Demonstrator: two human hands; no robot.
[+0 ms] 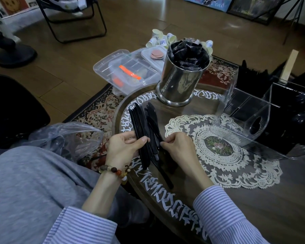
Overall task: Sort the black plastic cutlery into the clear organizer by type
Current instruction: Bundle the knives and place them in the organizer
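The clear organizer (264, 118) is seen at the right of the frame, well apart from both hands and nearer the right hand (180, 148). A bundle of black cutlery (146, 131) is gripped at centre by the left hand (123, 148), fingers curled round it; one piece is pinched by the right hand. The bundle's long axis runs from lower centre up-frame, tips pointing toward the steel canister (181, 78).

Blue-striped sleeves (224, 213), grey trousers (28, 187) — beaded bracelet (117, 172).
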